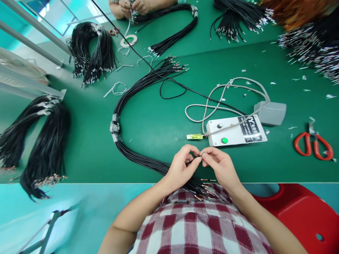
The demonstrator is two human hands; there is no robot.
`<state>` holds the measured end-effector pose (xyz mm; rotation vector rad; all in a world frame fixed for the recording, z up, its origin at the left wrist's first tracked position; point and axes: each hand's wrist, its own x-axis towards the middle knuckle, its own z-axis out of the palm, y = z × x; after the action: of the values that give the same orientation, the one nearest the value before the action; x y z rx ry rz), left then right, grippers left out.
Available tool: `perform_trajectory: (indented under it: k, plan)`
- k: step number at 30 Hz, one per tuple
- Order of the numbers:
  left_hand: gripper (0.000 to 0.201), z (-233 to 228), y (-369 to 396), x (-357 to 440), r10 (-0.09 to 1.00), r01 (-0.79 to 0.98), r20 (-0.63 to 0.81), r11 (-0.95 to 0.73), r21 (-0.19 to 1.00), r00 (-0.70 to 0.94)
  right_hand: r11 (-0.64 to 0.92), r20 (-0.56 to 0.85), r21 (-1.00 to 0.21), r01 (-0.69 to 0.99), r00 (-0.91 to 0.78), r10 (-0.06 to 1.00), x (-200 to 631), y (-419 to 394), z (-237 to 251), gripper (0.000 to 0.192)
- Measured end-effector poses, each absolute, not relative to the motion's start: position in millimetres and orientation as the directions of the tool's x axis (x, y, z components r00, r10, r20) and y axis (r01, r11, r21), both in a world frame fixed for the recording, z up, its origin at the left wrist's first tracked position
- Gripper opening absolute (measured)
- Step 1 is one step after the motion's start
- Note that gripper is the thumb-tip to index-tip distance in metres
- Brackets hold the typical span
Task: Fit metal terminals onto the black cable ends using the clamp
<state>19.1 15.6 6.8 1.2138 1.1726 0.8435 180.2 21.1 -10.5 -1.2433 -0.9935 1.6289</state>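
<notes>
A long bundle of black cables (144, 158) curves across the green table, with clear tape and white labels (115, 127) at its bend. Near the table's front edge, my left hand (182, 165) pinches one black cable close to its end. My right hand (218, 162) meets it fingertip to fingertip, closed on the small bare wire end (202, 153) of that cable. The other stripped ends (203, 192) hang below my hands, over the edge. Just beyond my hands lies a white control box (225, 132) with a green button and a yellow-green clip (194, 137) at its left.
Red-handled cutters (314, 143) lie at the right, among paper scraps. A grey adapter (272, 113) and looped grey cord (212, 106) sit behind the box. More cable bundles (92, 53) lie at left and back. Another person's hands (134, 7) work across the table. A red stool (299, 215) stands at right.
</notes>
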Motion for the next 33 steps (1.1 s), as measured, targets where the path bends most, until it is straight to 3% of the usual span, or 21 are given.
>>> perform_trajectory:
  k: [4,10,15,20,22,25,29,31,33]
  plan:
    - [0.024,5.9,24.0,26.2,0.967,0.073,-0.094,0.079,0.994,0.235,-0.335,-0.312,-0.932,-0.138,-0.166,0.936,183.4,21.1,-12.1,0.029]
    - [0.032,-4.8,26.3,35.0,0.957,-0.144,-0.260,0.278,0.950,0.127,-0.207,-0.218,-0.975,0.076,-0.182,0.959,187.1,20.5,-11.1,0.024]
    - [0.024,-13.8,11.4,30.0,0.954,0.086,-0.276,0.267,0.960,0.120,0.020,-0.048,-0.939,0.345,-0.187,0.981,188.1,16.1,-15.9,0.018]
    - [0.016,-18.7,2.9,28.3,0.994,0.486,0.025,-0.073,0.871,0.106,0.146,0.051,-0.866,0.478,-0.206,0.977,189.8,12.5,-18.7,0.017]
    - [0.017,-18.8,3.0,28.3,0.989,0.576,0.061,-0.126,0.808,0.131,0.183,0.084,-0.844,0.504,-0.214,0.973,190.2,11.4,-19.2,0.016]
    - [0.016,-17.6,4.5,28.9,0.991,0.564,-0.016,-0.064,0.824,0.135,0.250,0.159,-0.811,0.529,-0.213,0.964,190.4,9.7,-21.5,0.015]
    - [0.015,-12.0,5.8,29.1,0.976,0.384,-0.145,0.073,0.920,0.161,0.337,0.248,-0.767,0.546,-0.232,0.941,190.4,8.3,-21.2,0.013]
    - [0.014,-2.8,6.8,24.5,0.985,0.441,-0.015,-0.063,0.895,0.172,0.352,0.267,-0.783,0.513,-0.234,0.935,189.1,9.0,-14.0,0.012]
    - [0.012,11.8,8.8,13.9,0.933,0.598,0.268,-0.361,0.716,0.241,0.334,0.260,-0.847,0.414,-0.226,0.939,185.3,11.1,-1.2,0.012]
